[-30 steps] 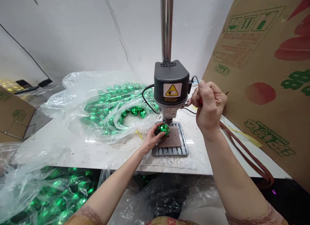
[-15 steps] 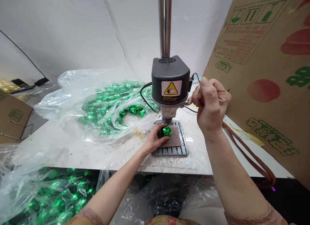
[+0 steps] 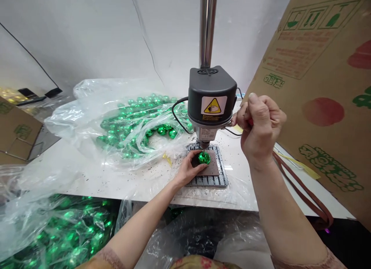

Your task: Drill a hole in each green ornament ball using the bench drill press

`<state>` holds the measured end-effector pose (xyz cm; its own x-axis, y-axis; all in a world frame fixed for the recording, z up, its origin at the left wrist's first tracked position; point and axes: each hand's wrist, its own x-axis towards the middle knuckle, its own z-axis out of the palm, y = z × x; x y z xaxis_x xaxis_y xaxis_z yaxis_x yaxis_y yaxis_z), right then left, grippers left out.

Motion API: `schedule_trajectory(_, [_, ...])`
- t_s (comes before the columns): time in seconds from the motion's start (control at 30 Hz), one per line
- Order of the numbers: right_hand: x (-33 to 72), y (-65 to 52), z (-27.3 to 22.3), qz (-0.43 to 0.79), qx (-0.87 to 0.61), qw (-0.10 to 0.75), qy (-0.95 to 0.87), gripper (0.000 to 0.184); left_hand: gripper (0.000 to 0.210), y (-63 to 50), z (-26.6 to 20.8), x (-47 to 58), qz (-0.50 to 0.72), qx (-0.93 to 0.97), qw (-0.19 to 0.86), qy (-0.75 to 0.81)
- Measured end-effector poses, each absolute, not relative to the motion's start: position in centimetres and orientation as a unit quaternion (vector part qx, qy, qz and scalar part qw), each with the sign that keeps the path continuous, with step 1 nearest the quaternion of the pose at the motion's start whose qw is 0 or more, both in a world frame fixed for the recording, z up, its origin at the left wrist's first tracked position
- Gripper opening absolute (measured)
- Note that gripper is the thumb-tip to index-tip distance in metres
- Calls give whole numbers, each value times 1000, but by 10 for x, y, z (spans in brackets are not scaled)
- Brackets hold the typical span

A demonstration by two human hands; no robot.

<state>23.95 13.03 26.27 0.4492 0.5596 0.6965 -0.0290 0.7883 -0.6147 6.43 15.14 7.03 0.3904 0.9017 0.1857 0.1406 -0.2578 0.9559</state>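
A shiny green faceted ball [image 3: 204, 158] rests on a brown board [image 3: 213, 168] over the slotted metal base [image 3: 223, 181] of a small bench drill press [image 3: 212, 95]. The fingers and thumb of my left hand [image 3: 189, 168] grip the ball from its left side. Directly above, the drill chuck [image 3: 204, 144] points down, its bit at the top of the ball. My right hand [image 3: 261, 124] is closed in a fist at the right of the motor housing, around a handle mostly hidden by the fingers; a bit of red shows.
Clear plastic [image 3: 87, 93] covers many green balls [image 3: 139, 124] at the left of the white table [image 3: 95, 182]. More green balls [image 3: 75, 230] lie in plastic below the front edge. A big cardboard box [image 3: 319, 83] stands at right, near a brown strap [image 3: 304, 192]. Dark shavings dot the table.
The view has shifted slightly, moving the scene rightward. My left hand has brought the ball squarely under the chuck, and the bit now meets its top. My right hand keeps its grip.
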Motion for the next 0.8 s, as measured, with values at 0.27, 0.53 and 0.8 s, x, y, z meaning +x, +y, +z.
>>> schedule_trajectory(0.27, [239,132,264,168,-261,809,-499,51,54,151,70,64,397,690,474,376])
schedule_trajectory(0.53, [227,123,244,82,-238,840,-481,50,51,149,71,65,408,691,470,367])
schedule_trajectory(0.8, [225,118,236,64,-241,841,-479,47,51,147,72,66,410,687,477,364])
